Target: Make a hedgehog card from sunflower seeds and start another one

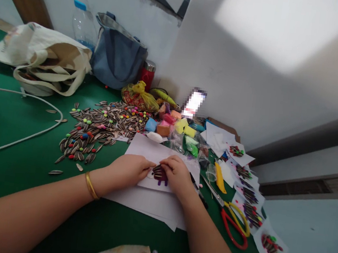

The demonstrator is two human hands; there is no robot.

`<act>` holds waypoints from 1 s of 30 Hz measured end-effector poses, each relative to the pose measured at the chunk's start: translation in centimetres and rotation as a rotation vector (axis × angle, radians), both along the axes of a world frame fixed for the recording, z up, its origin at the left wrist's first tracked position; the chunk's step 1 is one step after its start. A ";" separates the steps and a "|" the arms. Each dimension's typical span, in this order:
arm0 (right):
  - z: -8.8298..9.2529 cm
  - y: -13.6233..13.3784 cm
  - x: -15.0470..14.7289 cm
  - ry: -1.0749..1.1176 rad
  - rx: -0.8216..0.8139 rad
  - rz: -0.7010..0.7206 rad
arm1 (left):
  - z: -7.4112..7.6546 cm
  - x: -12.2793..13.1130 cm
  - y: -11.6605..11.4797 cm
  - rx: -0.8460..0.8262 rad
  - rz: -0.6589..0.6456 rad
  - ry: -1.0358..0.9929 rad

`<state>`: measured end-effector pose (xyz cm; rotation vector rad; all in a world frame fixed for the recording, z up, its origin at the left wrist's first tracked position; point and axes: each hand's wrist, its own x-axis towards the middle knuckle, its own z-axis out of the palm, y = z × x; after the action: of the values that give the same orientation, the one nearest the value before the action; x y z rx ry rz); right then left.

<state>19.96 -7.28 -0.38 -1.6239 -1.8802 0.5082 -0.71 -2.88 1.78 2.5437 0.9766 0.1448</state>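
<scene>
In the head view, a small brown figure (159, 175) set with striped seeds is seen on a white sheet (143, 146), laid over other paper on the green bench (68, 216). It is flanked by both hands. The left hand (129, 172) is drawn in, its thumb and forefinger brought close together at the figure's left end; the fingers of the right hand (178, 177) are curled onto its upper right edge. Whether a seed is pinched in either cannot be told.

The step in hand is judged to be the pressing of seeds into a soft body. For this, the sheet is best steadied by the left hand, and each seed pushed in lightly at a matching slant, so that neighbouring seeds are not dislodged. Flawless seeds are best picked from the loose pile (104, 124), and the scissors (235, 223) kept clear of the right forearm.
</scene>
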 end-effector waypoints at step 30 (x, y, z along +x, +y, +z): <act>0.0 0.1 0.1 -0.136 0.138 0.099 | 0.0 -0.1 -0.3 0.039 -0.069 0.008</act>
<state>20.11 -7.20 -0.37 -1.5145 -2.0550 0.3073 -0.80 -3.17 1.78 2.6120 0.8965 0.1351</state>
